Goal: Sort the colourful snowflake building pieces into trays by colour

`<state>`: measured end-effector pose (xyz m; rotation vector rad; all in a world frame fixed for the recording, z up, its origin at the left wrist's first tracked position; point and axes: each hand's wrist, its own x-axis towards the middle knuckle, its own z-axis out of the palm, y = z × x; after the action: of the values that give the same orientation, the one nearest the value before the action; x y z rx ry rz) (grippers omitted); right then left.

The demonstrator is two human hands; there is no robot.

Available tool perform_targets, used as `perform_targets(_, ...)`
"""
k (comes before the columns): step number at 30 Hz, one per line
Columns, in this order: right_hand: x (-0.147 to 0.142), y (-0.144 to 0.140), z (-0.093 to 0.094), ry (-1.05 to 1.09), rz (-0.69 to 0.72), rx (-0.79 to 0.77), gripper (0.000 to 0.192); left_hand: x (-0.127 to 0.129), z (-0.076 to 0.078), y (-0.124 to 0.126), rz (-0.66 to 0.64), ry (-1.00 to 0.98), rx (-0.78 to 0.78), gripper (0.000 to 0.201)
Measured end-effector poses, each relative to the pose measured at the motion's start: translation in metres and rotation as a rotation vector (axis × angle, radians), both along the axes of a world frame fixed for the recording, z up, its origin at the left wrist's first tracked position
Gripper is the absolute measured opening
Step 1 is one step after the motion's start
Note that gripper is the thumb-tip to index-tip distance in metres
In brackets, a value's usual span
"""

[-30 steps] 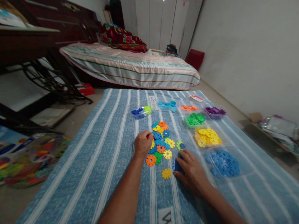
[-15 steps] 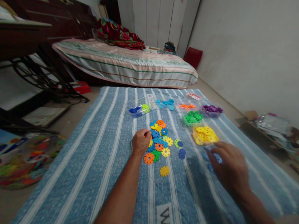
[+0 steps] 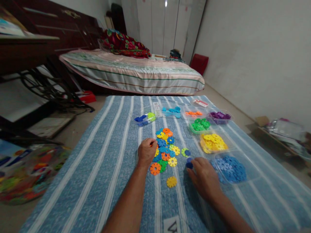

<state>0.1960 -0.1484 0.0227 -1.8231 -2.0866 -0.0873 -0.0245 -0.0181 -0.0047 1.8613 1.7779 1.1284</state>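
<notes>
blue disc (image 3: 189, 165) pinched in right hand (image 3: 205, 177) fingers, left hand (image 3: 146, 151) fisted at pile edge (image 3: 166, 149)

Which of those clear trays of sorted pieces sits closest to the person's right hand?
The tray of blue snowflake pieces, just beside the right hand. The yellow tray, green tray and purple tray lie farther up the striped cloth.

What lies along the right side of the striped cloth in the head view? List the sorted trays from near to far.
Clear tray of blue snowflake discs → clear tray of yellow discs → tray of green discs → clear tray of purple discs.
</notes>
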Motion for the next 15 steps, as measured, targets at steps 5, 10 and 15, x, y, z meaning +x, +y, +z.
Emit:
perform_targets(5,0.003,0.015,-0.009,-0.057,-0.085,-0.076,0.027,0.001,0.000,0.000,0.008,0.005,-0.007,0.017)
perform_targets(10,0.006,0.015,-0.019,-0.015,-0.091,-0.091,0.027,0.001,0.001,-0.001,0.013,0.000,-0.012,0.017)
perform_targets(15,0.007,0.016,-0.024,0.116,-0.050,-0.050,0.021,0.001,0.002,-0.002,0.014,-0.007,-0.006,0.016)
